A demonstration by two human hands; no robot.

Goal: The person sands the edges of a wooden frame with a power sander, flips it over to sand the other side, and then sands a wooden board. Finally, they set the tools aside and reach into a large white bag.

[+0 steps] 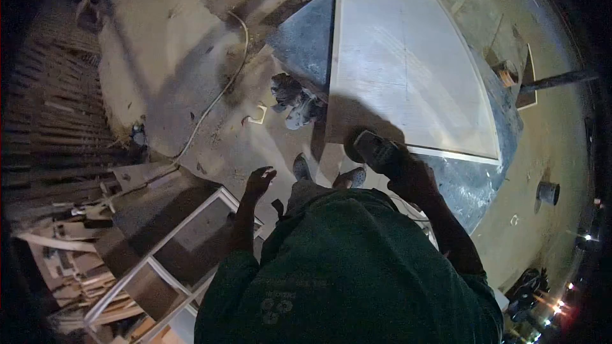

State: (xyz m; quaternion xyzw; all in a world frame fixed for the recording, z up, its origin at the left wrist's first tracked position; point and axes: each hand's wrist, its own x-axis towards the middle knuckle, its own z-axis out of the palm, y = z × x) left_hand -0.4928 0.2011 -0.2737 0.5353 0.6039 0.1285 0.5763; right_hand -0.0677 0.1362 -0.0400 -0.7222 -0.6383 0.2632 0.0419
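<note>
My right hand [411, 178] is wrapped round a dark power sander [376, 151]. The tool's head is at the near left corner of a large white panel [408, 70], which has a raised pale border and one curved side. Whether the sander's pad touches the panel cannot be made out. A blue-grey board [303, 44] lies beneath the panel. My left hand [258, 183] hangs free over the floor to the left, its fingers loosely bent and apart, with nothing visible in them.
A white frame [159, 267] leans at the lower left beside wood offcuts [83, 255]. A pale cable [220, 95] runs across the floor. Dark crumpled cloth [296, 99] lies by the board. A metal can [547, 193] stands to the right, and a dark pole [558, 81] juts in.
</note>
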